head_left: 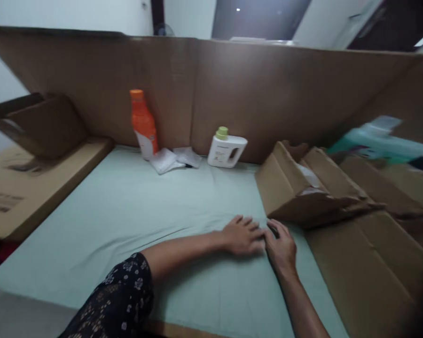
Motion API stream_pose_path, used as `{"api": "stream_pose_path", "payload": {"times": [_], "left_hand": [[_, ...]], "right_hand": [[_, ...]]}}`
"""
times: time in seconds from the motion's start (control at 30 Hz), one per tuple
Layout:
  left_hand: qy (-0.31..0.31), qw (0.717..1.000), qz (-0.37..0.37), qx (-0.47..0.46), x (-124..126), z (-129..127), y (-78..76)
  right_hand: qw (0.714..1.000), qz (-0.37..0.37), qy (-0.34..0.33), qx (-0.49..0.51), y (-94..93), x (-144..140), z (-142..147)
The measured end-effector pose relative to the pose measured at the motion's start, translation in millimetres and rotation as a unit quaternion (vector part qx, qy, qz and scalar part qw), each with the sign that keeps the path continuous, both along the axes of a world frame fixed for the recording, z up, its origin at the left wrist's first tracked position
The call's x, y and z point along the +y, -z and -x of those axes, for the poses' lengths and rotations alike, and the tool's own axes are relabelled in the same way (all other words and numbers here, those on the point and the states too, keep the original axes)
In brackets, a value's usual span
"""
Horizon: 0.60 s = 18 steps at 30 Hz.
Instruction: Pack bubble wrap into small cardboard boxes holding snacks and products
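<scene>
A pale green cloth [120, 211] covers the work surface, with wrinkles running toward my hands. My left hand [243, 235] reaches across to the right and lies flat on the cloth, fingers spread and slightly blurred. Close beside it, my right hand [282, 246] rests on the cloth, fingers loosely bent and thumb apart from them; nothing shows in its grasp. The thumb side of my left hand almost meets my right hand; whether they touch I cannot tell. Just beyond my right hand stands an open cardboard box [285, 183].
At the back, an orange and white bottle [144, 124], clear plastic packets [167, 160] and a white jug with a green cap [225, 149] stand by a cardboard wall [254, 89]. A teal bottle [380, 141] lies right; a flat carton [49, 183] lies left.
</scene>
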State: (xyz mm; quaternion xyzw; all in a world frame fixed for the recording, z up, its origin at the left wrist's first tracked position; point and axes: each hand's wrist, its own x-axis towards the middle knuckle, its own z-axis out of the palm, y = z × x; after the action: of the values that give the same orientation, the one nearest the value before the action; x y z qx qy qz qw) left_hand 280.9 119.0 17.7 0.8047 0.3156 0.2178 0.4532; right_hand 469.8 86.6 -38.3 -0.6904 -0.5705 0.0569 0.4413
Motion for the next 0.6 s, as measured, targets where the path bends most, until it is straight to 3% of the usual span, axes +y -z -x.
{"api": "stream_pose_path", "payload": {"times": [0.03,0.1,0.17,0.27,0.33,0.37,0.4,0.43,0.47,0.5,0.6], "left_hand": [[0.019,0.999,-0.034,0.013,-23,22,6.0],[0.083,0.973,-0.2,0.081,-71,70,16.7],[0.086,0.953,-0.264,0.122,-113,119,20.4],[0.132,0.96,-0.222,0.109,-150,192,4.1],[0.151,0.976,-0.146,0.061,-147,244,-21.4],[0.107,0.986,-0.117,0.049,-137,273,-37.2],[-0.041,0.991,-0.115,0.06,-123,303,-54.2],[-0.134,0.98,-0.129,0.069,-104,335,-71.6],[-0.241,0.956,-0.151,0.073,-82,368,-89.0],[-0.355,0.914,-0.177,0.08,-58,403,-105.8],[-0.558,0.791,-0.227,0.106,12,504,-148.7]], "right_hand": [[1.0,0.004,-0.021,-0.015,0.6,-1,4],[0.995,0.013,-0.068,-0.067,5.2,-3,19],[0.984,0.015,-0.122,-0.125,12.6,-7,46],[0.96,-0.012,-0.232,-0.157,19.8,-20,111],[0.93,-0.031,-0.332,-0.156,16.9,-31,161],[0.911,-0.038,-0.38,-0.155,13.2,-38,184],[0.893,-0.044,-0.42,-0.154,8.6,-43,206],[0.878,-0.052,-0.449,-0.154,3.9,-48,224],[0.868,-0.062,-0.468,-0.155,-0.4,-51,239],[0.86,-0.069,-0.48,-0.158,-3.6,-53,251],[0.852,-0.085,-0.488,-0.169,-3.5,-50,266]]}}
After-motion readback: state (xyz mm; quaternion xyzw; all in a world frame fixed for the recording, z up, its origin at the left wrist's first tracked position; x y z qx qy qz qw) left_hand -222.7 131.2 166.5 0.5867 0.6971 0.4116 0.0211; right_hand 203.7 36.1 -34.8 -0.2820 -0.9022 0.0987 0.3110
